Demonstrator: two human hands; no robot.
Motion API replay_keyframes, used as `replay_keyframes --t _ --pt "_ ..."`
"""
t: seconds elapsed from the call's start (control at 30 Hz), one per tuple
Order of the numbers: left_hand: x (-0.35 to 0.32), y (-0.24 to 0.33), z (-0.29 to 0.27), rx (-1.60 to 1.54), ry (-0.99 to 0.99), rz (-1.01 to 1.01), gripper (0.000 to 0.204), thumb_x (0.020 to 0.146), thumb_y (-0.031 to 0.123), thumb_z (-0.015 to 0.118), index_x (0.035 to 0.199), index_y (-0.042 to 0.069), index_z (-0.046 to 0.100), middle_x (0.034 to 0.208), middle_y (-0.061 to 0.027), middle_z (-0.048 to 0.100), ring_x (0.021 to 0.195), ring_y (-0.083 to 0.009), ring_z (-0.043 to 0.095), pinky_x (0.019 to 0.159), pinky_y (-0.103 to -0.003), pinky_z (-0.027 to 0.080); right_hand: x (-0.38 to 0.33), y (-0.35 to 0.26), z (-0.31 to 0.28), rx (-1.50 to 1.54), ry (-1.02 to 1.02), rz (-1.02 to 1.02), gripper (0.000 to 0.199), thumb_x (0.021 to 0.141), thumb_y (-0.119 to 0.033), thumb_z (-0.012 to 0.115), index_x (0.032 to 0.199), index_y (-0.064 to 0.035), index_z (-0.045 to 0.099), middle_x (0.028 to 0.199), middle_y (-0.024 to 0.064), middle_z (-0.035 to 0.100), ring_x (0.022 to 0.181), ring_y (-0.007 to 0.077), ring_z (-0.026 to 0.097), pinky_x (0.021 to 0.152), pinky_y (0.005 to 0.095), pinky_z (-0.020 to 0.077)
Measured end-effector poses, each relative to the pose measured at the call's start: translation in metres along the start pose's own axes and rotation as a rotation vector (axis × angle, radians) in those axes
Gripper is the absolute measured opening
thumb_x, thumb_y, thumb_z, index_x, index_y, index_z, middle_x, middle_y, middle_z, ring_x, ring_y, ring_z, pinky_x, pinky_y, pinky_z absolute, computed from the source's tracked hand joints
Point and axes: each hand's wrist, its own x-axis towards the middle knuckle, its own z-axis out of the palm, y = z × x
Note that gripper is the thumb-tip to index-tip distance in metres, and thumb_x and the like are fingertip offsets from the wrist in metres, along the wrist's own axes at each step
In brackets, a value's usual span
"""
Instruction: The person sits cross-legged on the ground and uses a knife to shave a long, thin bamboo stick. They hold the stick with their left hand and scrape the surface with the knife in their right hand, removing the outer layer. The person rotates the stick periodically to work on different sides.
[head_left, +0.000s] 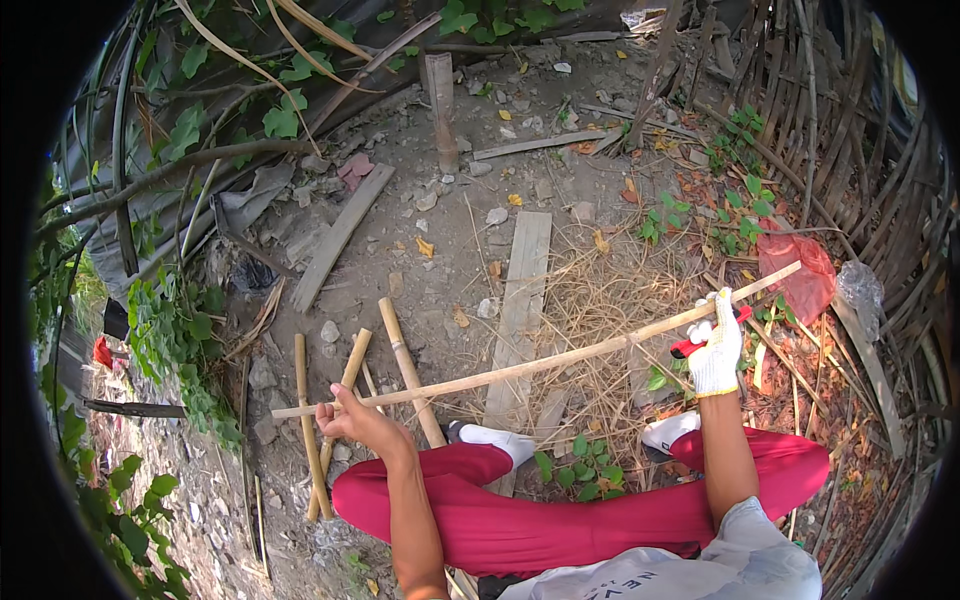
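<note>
A long, pale bamboo strip stretches across in front of me, rising to the right. My left hand, bare, grips it near its left end with the fingers closed. Farther along, my right hand in a white knit glove is closed round the strip, short of its right end. A red and black thing, perhaps a tool's handle, pokes out on both sides of the glove; its kind is mostly hidden by my fingers. Beneath the strip on the left, several cut bamboo pieces lie on the dirt.
Flat boards lie on the stony ground, with dry straw beside them. Past my right hand are a red plastic bag and a woven stick fence. A short post stands ahead. Leafy vines hang at left.
</note>
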Motion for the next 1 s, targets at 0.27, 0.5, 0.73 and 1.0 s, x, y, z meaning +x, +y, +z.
replay_keyframes --t 0.27,0.5,0.73,1.0 --pt "0.037 -0.036 -0.014 -0.275 -0.12 -0.882 0.081 0.105 0.05 0.051 0.162 0.015 0.004 0.161 -0.0255 0.005 0.151 -0.0351 0.016 0.114 -0.068 0.025 0.008 0.002 -0.006 -0.021 0.045 -0.123 0.024 0.098 -0.033 0.072 0.098 -0.01 0.065 0.074 -0.0006 0.059 0.047 0.0063 0.04 0.042 0.0244 0.0296" --pt "0.026 -0.049 -0.005 -0.275 -0.294 -1.101 0.061 0.112 0.043 0.033 0.154 0.001 0.02 0.154 -0.0252 0.034 0.141 -0.0393 0.038 0.115 -0.064 0.036 0.017 0.006 -0.016 0.019 0.023 -0.104 0.018 0.098 -0.025 0.073 0.106 -0.0124 0.064 0.086 0.0007 0.065 0.048 0.0064 0.041 0.04 0.0244 0.0315" --pt "0.02 -0.046 0.001 -0.478 -0.208 -0.928 0.032 0.112 0.027 0.04 0.124 0.0 0.053 0.126 -0.0149 0.058 0.123 -0.0318 0.059 0.112 -0.049 0.049 0.006 0.005 -0.01 0.076 -0.056 0.029 0.026 0.098 -0.036 0.072 0.105 -0.011 0.065 0.085 0.0013 0.061 0.051 0.0067 0.037 0.044 0.0239 0.0311" --pt "0.02 -0.05 -0.001 -0.662 -0.295 -0.868 0.028 0.108 0.03 0.049 0.116 0.004 0.057 0.111 -0.0103 0.061 0.107 -0.0265 0.061 0.109 -0.047 0.05 -0.004 0.009 0.004 0.204 0.024 0.034 0.037 0.099 -0.05 0.065 0.102 -0.0127 0.064 0.09 -0.001 0.061 0.052 0.0091 0.038 0.048 0.0266 0.0353"
